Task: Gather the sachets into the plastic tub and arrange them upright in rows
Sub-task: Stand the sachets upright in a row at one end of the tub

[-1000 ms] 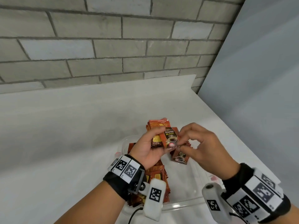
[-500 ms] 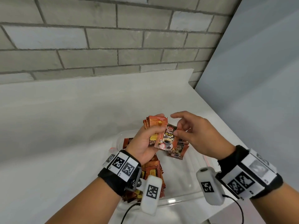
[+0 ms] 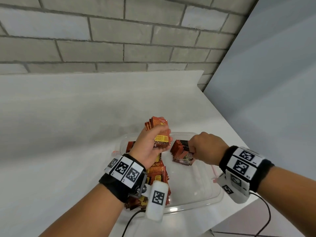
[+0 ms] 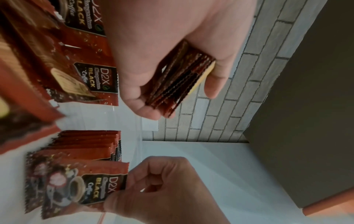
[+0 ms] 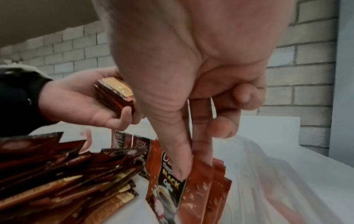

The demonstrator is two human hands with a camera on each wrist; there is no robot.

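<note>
A clear plastic tub [image 3: 196,201] sits on the white table. My left hand [image 3: 153,144] grips a stack of red-brown coffee sachets [image 3: 158,130] above the tub's far left; the same stack [image 4: 182,78] shows edge-on in the left wrist view. My right hand [image 3: 203,147] pinches one sachet [image 5: 168,186] between thumb and fingers at the near end of an upright row of sachets [image 3: 180,148] inside the tub. That pinched sachet [image 4: 80,186] faces the camera, printed "D2X Black Coffee". A loose pile of sachets [image 3: 157,180] lies along the tub's left side, partly hidden by my left wrist.
A grey brick wall [image 3: 119,40] stands behind the table. A pale panel [image 3: 273,100] closes the right side. The table's right edge [image 3: 239,146] runs close to the tub. Cables [image 3: 266,218] hang from both wrist cameras.
My right hand took a sachet from the left hand's stack and dropped down to the row in the tub. The left hand stayed raised with its stack.
</note>
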